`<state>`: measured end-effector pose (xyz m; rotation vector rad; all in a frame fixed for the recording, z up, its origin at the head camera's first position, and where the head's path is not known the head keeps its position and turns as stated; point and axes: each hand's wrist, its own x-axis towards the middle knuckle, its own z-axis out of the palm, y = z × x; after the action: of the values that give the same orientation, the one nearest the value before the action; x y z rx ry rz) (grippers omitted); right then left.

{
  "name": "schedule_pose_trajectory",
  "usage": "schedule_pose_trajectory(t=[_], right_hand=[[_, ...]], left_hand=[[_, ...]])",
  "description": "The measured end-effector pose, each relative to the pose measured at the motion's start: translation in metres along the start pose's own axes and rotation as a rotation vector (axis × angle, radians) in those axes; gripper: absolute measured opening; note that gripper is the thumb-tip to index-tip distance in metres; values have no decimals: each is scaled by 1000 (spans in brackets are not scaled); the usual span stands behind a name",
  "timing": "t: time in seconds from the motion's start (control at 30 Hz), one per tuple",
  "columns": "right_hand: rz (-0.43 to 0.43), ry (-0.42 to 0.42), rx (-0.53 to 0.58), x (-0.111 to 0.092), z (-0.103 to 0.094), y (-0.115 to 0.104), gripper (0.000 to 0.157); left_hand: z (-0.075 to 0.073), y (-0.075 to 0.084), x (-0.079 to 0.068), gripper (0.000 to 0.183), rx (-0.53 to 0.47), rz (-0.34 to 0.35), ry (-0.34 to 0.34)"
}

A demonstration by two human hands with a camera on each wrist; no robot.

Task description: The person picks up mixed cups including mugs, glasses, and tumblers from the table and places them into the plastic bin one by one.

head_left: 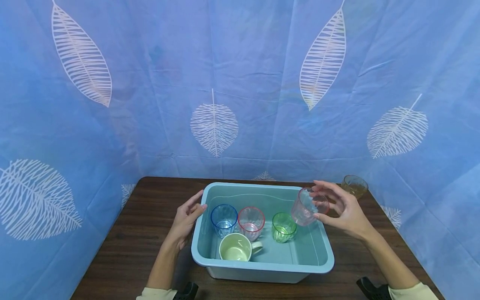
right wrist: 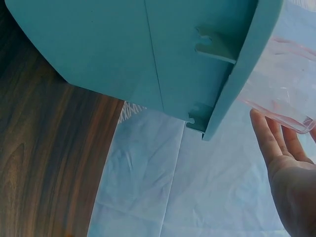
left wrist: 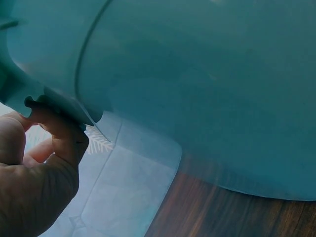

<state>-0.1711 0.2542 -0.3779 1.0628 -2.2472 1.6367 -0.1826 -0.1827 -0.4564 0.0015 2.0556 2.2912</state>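
A light blue-green plastic basin (head_left: 262,271) stands on the dark wooden table. My left hand (head_left: 186,221) grips its left rim, and in the left wrist view the fingers (left wrist: 61,133) bend at the underside of that rim. Above the basin's right end, my right hand (head_left: 341,208) holds a clear glass with a pink rim (head_left: 303,210), tilted, between thumb and fingers. Inside the basin are a blue glass (head_left: 223,221), another pink-rimmed glass (head_left: 251,221), a green glass (head_left: 283,228) and a pale green mug (head_left: 235,248) with its handle to the right.
An amber glass (head_left: 354,186) stands at the table's back right, behind my right hand. Brown tabletop (head_left: 123,246) shows on both sides of the basin. A blue cloth with white leaf prints (head_left: 255,83) hangs behind the table.
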Motion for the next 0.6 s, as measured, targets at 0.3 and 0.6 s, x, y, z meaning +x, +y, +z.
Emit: schedule_pose_trajectory(t=[0.3,0.6], right_hand=[[16,-47,-20,-1,4,-1,80],[-7,-89,-109,1,11,-3,77]], left_hand=[[-1,-2,1,56,10,-11,14],[-1,-1,1,56,10,-12,8]])
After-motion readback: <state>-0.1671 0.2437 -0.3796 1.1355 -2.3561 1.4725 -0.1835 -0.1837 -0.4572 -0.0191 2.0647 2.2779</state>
